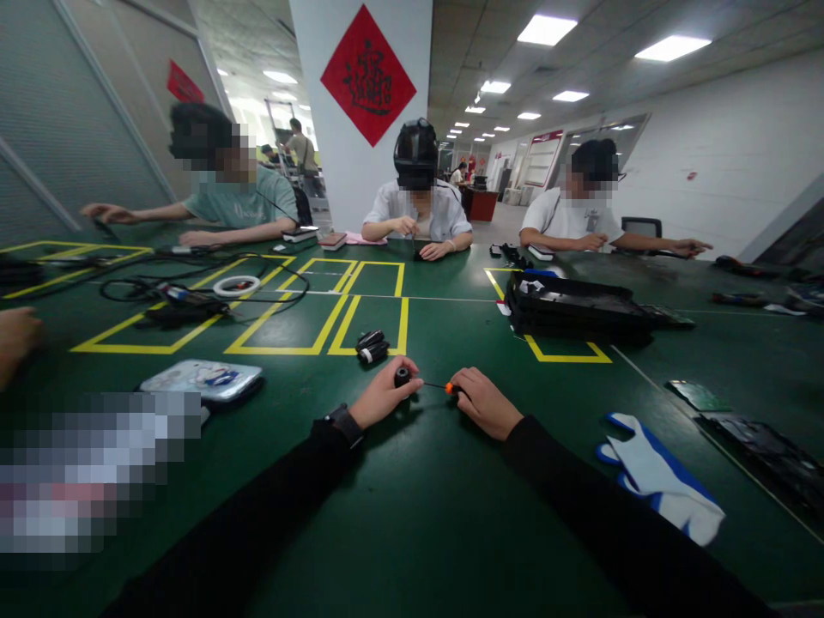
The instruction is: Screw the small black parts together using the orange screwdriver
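My left hand (pixel 379 396) is closed around a small black cylindrical part (pixel 402 376), its round end facing up between thumb and fingers. In my right hand (pixel 484 403) is a screwdriver (pixel 449 389) with an orange and black handle, mostly covered by the fingers. Its thin shaft points left and reaches the left hand's fingertips; whether the tip touches the black part I cannot tell. Just beyond my left hand, several black cylindrical pieces (pixel 372 347) lie together on the green table (pixel 412 532).
Left lies a phone in a patterned case (pixel 206 379), with cables (pixel 186 305) and a white ring (pixel 236 286) beyond. Black trays (pixel 579 309) stand at right, nearer a white-blue glove (pixel 666 476) and circuit boards (pixel 766 438). Three people sit opposite; another person's hand (pixel 16 339) shows at left.
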`<state>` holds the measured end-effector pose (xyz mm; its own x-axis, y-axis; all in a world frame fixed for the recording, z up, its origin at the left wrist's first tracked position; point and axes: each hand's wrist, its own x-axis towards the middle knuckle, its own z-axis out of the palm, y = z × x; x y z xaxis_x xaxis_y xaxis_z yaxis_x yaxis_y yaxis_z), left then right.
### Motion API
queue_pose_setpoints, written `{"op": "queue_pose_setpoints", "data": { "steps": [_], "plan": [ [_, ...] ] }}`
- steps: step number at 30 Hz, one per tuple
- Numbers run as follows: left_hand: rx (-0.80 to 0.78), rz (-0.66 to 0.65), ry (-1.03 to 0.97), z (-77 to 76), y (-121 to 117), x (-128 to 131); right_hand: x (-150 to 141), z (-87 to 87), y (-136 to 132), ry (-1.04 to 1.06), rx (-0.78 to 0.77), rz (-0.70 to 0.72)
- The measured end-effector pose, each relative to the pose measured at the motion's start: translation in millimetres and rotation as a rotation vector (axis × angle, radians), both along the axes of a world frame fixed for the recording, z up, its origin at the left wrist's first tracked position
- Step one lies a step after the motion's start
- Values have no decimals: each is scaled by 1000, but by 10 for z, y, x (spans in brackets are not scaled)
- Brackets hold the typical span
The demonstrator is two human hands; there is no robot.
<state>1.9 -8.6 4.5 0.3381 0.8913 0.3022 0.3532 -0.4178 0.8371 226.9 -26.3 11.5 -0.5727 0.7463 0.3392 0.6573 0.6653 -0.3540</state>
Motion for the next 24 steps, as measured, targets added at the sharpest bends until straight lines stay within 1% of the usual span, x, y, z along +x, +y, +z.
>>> {"op": "queue_pose_setpoints", "data": {
  "steps": [9,13,15,17,19,21,24],
  "plan": [
    [-17,-17,-6,2,5,-12,46,-7,14,195,-87,58],
    [-22,-24,3,-3,11,-18,54,-18,0,301,-198,29],
    [-21,-27,6,-4,11,-19,56,-30,-4,337,-228,8],
    [-20,-26,10,-4,11,-19,56,-40,3,333,-197,-17],
    [-17,-24,14,-5,12,-19,54,-46,17,279,-133,-34],
    [-11,-24,14,-5,13,-18,52,-46,34,203,-86,-20],
    [-10,-26,7,-6,17,-15,55,-46,44,144,-80,10]
  ]
}}
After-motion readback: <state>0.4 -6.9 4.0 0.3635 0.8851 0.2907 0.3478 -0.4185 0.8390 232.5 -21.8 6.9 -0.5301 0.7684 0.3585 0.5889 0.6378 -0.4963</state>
